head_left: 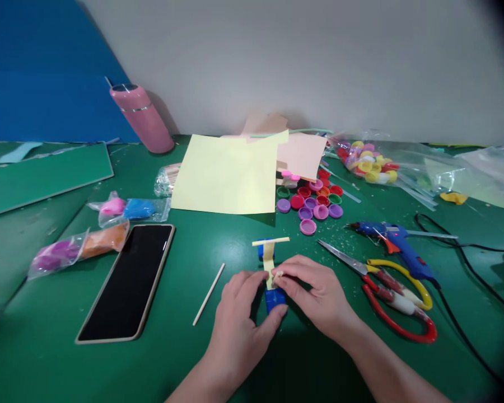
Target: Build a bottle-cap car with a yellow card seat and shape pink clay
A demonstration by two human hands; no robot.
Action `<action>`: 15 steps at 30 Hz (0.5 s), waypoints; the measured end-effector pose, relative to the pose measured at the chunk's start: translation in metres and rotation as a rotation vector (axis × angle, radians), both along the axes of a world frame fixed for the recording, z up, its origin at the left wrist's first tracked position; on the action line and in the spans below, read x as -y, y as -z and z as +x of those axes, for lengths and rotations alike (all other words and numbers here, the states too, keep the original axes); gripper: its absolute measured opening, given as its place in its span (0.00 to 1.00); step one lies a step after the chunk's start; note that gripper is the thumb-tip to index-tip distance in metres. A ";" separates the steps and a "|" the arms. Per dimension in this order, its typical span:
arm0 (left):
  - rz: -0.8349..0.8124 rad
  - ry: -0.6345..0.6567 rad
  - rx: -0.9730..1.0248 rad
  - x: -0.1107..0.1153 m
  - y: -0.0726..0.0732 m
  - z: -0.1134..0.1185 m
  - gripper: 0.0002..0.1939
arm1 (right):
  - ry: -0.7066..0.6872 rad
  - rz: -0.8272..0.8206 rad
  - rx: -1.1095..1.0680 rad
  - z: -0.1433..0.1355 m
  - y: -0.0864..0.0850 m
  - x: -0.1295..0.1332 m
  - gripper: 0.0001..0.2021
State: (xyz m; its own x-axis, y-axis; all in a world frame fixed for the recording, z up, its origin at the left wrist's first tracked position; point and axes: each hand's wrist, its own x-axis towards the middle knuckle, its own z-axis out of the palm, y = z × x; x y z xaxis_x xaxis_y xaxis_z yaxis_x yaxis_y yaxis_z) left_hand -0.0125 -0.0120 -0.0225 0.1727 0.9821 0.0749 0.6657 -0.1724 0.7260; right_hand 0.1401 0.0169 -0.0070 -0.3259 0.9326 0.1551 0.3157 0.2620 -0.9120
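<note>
A small craft model [269, 253] lies on the green table, made of blue pieces joined by a pale yellow strip, with a thin pale stick [282, 240] across its far end. My left hand [241, 313] steadies it, fingers at the strip and thumb at the near blue piece [275, 299]. My right hand [319, 288] pinches a small pale piece [278, 275] over the strip; the fingers hide most of it. Left of my left hand lies a loose thin stick [209, 294]. Scissors [386, 285] with red and yellow handles rest to the right of my right hand.
A blue glue gun [397, 240] with its cord lies at the right. Bottle caps [320, 211] and yellow paper [224, 173] are beyond the model. A phone [128, 282], bagged clay [79, 246] and a pink bottle [145, 120] stand or lie leftward. Bagged caps [367, 162] sit by the wall.
</note>
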 end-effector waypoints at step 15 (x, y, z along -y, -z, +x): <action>0.101 0.073 -0.049 -0.002 0.003 -0.001 0.13 | 0.001 0.031 0.031 -0.002 0.005 0.003 0.09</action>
State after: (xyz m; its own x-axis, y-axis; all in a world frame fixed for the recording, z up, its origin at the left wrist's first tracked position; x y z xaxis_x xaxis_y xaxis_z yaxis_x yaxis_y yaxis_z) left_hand -0.0132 -0.0104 -0.0255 0.2493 0.9547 0.1625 0.6829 -0.2923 0.6695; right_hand 0.1382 0.0137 -0.0115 -0.3300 0.9278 0.1740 0.3442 0.2899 -0.8930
